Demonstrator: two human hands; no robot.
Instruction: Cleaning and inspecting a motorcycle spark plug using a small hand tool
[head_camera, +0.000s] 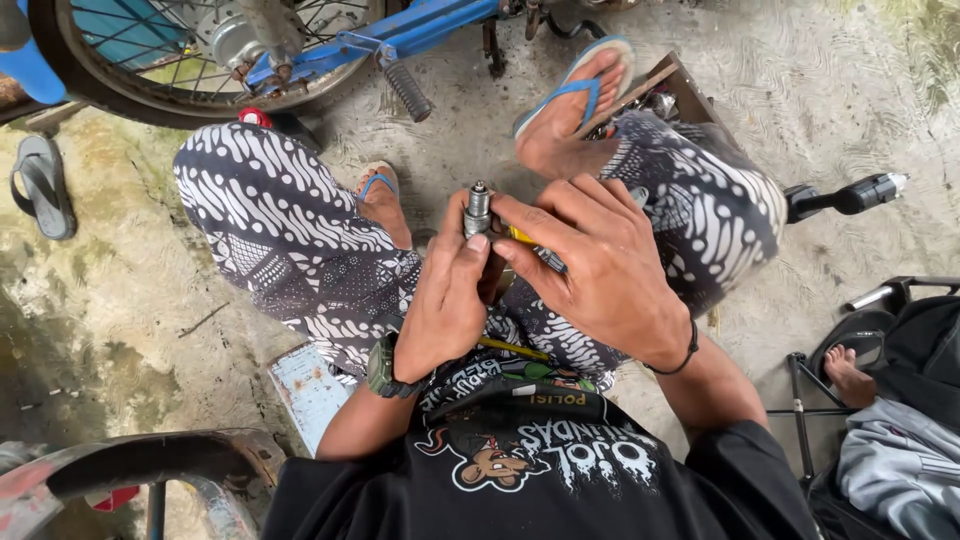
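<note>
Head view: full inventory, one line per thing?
spark plug: 1, grey metal, upright between both hands
yellow-handled tool: 1, under right fingers
bike wheel: 1, blue frame, top left
footpeg: 1, black, top centre
loose sandal: 1, grey, far left
black-handled tool: 1, on floor at right
other person's foot: 1, lower right
left hand: holds plug, watch on wrist
right hand: on plug and tool, black wristband
</note>
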